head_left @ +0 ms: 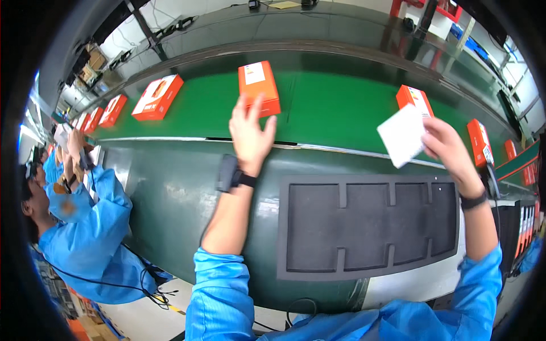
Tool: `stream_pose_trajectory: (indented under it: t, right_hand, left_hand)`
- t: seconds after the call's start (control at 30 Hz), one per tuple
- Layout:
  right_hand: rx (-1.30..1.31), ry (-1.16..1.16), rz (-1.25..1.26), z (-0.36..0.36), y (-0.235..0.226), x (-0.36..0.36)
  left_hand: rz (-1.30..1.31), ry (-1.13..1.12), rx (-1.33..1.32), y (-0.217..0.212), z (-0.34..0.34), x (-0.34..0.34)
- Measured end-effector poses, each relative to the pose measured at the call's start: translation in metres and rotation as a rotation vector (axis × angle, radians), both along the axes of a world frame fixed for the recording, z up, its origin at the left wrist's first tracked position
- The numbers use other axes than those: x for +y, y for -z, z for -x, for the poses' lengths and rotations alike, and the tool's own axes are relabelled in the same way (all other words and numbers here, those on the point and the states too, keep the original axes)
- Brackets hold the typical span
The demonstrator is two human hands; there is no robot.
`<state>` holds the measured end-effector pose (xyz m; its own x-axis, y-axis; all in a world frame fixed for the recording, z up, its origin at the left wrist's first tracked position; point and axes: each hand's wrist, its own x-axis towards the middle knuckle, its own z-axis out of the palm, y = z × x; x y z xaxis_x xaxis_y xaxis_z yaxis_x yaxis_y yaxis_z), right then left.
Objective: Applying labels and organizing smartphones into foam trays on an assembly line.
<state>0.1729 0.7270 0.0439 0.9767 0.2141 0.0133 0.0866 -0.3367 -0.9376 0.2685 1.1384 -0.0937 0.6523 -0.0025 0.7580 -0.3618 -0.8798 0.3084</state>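
Observation:
My left hand (252, 132) reaches over the green conveyor belt (330, 108), fingers spread, at the near end of an orange box (260, 90) with a white label on top. Whether the fingertips touch the box I cannot tell. In my right hand (446, 145) is a flat white square piece (402, 135), pinched at its right edge and tilted. It hangs above the belt's near edge and partly covers another orange box (413, 98) behind it. Both wrists wear dark bands, and a blocky dark device sits on the left one.
A black foam tray (369, 271) with several compartments lies on the dark green table (170, 193) below my right hand. More orange boxes stand along the belt, such as one at left (158, 98) and one at right (479, 142). A co-worker in a blue sleeve (91, 238) works at left.

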Motion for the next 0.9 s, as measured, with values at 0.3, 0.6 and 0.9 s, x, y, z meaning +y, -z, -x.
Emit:
stream_pose_trajectory:
  t: [0.3, 0.6, 0.9]
  right_hand:
    - [0.133, 0.144, -0.284, -0.184, 0.068, 0.233]
    - [-0.389, 0.176, 0.849, -0.129, 0.032, 0.181]
    - [0.109, 0.687, 1.024, 0.205, 0.074, -0.058]
  left_hand:
    - [0.388, 0.015, 0.163, -0.002, 0.013, -0.002]
    - [0.102, 0.067, 0.095, -0.006, 0.019, 0.000]
    - [0.191, 0.191, 0.016, -0.001, 0.019, 0.007]
